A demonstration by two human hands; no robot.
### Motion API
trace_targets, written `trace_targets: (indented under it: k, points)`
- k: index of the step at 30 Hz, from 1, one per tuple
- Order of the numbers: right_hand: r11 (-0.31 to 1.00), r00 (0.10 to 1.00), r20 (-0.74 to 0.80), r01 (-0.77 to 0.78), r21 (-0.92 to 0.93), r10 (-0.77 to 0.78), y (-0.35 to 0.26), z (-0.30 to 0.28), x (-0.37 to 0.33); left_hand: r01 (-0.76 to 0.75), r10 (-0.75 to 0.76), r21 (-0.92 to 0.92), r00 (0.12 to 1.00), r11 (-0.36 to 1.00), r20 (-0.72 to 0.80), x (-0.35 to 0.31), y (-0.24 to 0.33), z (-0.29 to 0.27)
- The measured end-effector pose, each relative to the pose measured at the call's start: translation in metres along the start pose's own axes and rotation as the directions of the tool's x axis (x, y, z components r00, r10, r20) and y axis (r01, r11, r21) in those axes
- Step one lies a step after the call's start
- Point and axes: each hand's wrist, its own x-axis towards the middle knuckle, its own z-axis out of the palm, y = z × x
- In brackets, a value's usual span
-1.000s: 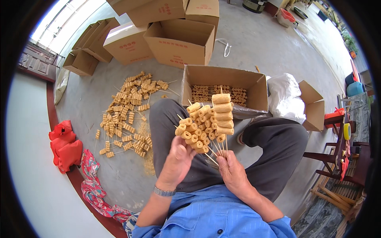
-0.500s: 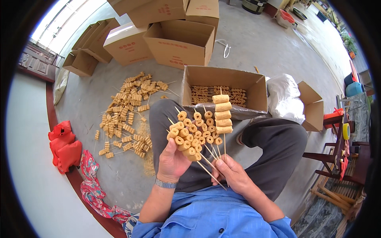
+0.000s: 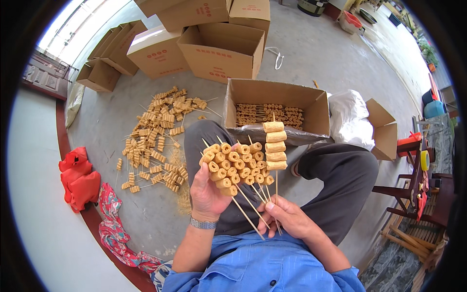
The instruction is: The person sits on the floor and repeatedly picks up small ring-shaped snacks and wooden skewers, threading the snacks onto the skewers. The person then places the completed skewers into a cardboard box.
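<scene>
A fan of skewers threaded with hollow golden-brown rolls (image 3: 233,168) is held up over my lap. My left hand (image 3: 206,194) grips the rolls at the fan's left side; most of its fingers are hidden behind them. Lower down, my right hand (image 3: 289,216) pinches several of the bare sticks between thumb and fingers. One skewer (image 3: 276,146) stands nearly upright at the right of the fan, its rolls seen from the side. Just beyond my knees, an open cardboard box (image 3: 318,112) contains rows of similar skewers (image 3: 267,114).
On the floor to the left lies a loose pile of skewers (image 3: 160,131) with crumbs beside it. More cartons (image 3: 221,56) stand at the back. A white plastic bag (image 3: 351,119) sits right of the box. Red cloth (image 3: 78,180) lies far left, dark wooden furniture (image 3: 408,190) at right.
The fan of skewers has tilted, its left sticks now pointing further left at their lower ends. My left hand has shifted slightly left, and the upright skewer has moved a little right and down.
</scene>
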Motion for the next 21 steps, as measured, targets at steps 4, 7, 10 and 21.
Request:
trace_targets:
  k: [4,7,10,21]
  points:
    - [0.998,1.0,-0.011,-0.005,-0.065,0.004,-0.005,0.004,0.001,-0.001,0.001,-0.002,0.997,1.0,-0.082,0.006,-0.002,0.007]
    - [0.995,0.999,0.022,-0.044,-0.089,0.046,-0.009,0.006,0.001,-0.008,0.004,-0.034,0.994,0.999,-0.11,0.009,-0.005,0.012]
    - [0.995,0.998,0.023,-0.056,-0.082,0.058,-0.011,0.007,0.0,0.007,-0.009,-0.023,0.996,1.0,-0.089,0.011,-0.004,0.018]
    - [0.937,0.999,0.022,0.039,-0.346,-0.033,-0.01,0.002,0.004,0.095,-0.093,0.031,0.994,0.995,-0.051,0.008,-0.012,0.018]
